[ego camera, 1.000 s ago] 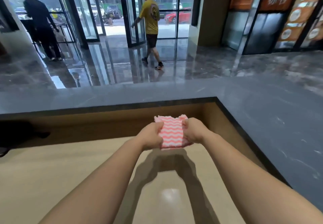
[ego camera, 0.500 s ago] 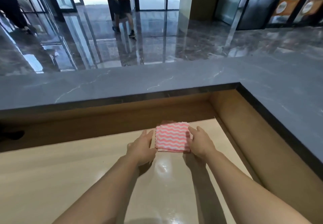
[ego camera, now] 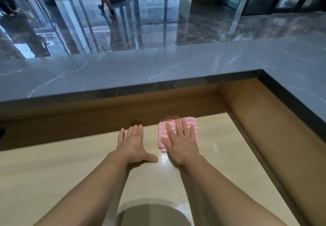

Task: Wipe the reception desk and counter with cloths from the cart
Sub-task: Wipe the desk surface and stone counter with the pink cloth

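A folded pink-and-white wavy-striped cloth (ego camera: 192, 124) lies on the pale beige desk (ego camera: 53, 172), close to the back right corner. My right hand (ego camera: 181, 142) presses flat on top of it, fingers spread, and covers most of it. My left hand (ego camera: 134, 142) rests flat on the bare desk just left of the cloth, fingers apart, holding nothing. The raised grey marble counter (ego camera: 123, 72) runs along the back and turns down the right side.
Brown wooden walls (ego camera: 255, 119) under the counter close the desk at the back and right. A wet sheen (ego camera: 169, 165) streaks the desk near my wrists. Beyond the counter, a person (ego camera: 105, 1) walks on the glossy lobby floor toward glass doors.
The cloth went from held up in both hands to lying on the desk. My right hand now lies flat on it and my left hand has let go, moving left.
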A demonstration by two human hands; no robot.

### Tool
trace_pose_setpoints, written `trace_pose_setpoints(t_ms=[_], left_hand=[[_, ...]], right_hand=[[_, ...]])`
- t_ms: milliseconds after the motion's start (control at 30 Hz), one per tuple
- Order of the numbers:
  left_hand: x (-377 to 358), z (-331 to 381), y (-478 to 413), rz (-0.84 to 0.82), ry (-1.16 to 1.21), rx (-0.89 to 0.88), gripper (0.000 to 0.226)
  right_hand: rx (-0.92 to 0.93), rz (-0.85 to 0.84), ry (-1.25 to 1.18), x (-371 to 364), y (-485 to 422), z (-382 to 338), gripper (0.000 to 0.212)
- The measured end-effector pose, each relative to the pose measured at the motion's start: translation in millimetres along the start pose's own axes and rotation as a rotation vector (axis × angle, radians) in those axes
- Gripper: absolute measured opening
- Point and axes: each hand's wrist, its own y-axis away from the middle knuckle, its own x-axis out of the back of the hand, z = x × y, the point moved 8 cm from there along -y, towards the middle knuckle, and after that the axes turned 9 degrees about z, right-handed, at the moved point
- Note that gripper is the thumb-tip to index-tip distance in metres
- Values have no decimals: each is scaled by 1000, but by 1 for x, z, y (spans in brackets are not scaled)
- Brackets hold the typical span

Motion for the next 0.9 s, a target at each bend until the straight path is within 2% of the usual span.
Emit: trace_pose_setpoints(t_ms=[300, 433, 533, 667, 800, 900], left_hand=[[1, 3, -10, -72, -72, -22, 140], [2, 4, -12, -79, -74, -15, 139], [2, 5, -14, -98, -85, -6, 140], [0, 3, -13, -114, -88, 4, 145], [-1, 3, -14, -118, -89, 15, 147], [0, 4, -14, -121, -88, 19, 147]], right_hand=[[59, -47, 5, 4, -52, -11, 53], [88, -107, -61, -5, -75, -27, 66], [144, -67, -97, -13, -90, -19, 68], [186, 94, 2, 2, -110, 25, 70], [70, 138, 113, 9, -123, 104, 71], [-47, 245, 142, 25, -123, 154, 73]])
